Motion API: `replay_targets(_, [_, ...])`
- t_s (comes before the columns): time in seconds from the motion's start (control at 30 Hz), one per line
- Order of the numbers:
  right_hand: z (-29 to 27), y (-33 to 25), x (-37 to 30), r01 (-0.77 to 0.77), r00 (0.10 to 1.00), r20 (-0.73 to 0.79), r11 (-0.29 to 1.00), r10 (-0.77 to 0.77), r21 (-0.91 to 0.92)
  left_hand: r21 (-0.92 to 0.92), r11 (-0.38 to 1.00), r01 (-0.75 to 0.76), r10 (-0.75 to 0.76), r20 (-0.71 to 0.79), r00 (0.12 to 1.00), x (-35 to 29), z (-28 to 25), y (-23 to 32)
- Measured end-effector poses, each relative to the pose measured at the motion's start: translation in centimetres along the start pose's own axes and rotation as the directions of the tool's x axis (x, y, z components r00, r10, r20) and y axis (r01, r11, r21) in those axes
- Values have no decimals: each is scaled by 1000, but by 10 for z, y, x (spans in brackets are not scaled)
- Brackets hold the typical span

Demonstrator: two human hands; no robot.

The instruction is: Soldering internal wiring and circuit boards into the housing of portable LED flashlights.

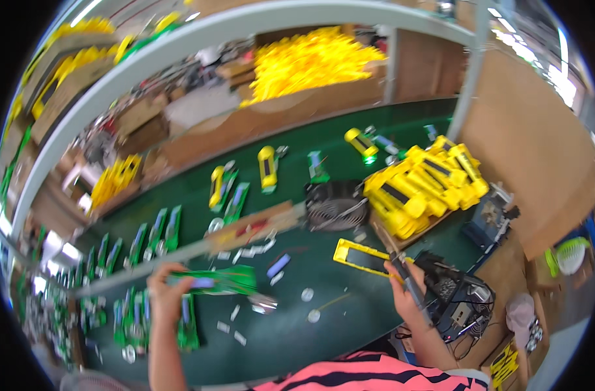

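At the lower left of the frame, the left hand [167, 290] pinches the end of a flat, bright green plastic casing [235, 280], with a silver round part [263, 304] at its far end. At the lower right, the right hand [405, 306] curls round a dark grey, bar-shaped tool [411, 287] and overlaps the end of a yellow rectangular frame with a dark panel [362, 257]; whether it grips that too cannot be told. Any print is too blurred to read.

Between the hands, the dark green bench [278, 352] offers open room, broken by small white discs [307, 294]. A pale metal rail [147, 264] bounds it at mid-left; a heap of yellow casings [428, 182] crowds the right of centre, above the right hand.
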State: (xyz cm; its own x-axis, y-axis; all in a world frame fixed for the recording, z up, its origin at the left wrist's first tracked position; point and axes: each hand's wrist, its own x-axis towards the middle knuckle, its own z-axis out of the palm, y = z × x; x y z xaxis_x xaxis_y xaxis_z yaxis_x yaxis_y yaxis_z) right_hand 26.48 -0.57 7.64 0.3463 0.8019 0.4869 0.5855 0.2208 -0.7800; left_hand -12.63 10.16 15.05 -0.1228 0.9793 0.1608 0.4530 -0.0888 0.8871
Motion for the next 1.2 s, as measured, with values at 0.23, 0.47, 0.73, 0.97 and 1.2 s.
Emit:
replay_targets(0.23, [51,25,-52,-178,898,408,984,164,-5,-96,974,207,-188,180,966,-150,114,-73])
replay_targets(0.47, [36,25,-65,-62,918,386,993,96,-99,221,766,-604,558,237,795,-153,118,15])
replay_targets(0.73, [30,28,-74,-75,915,384,987,125,-142,208,633,-745,344,787,512,-135,173,-16])
replay_targets(0.97, [33,32,-77,-241,874,429,970,229,-27,-242,962,-126,255,635,729,-125,165,-42])
replay_targets(1.2, [23,30,-72,-139,767,642,980,17,140,-765,561,317,-309,162,937,-137,164,-38])
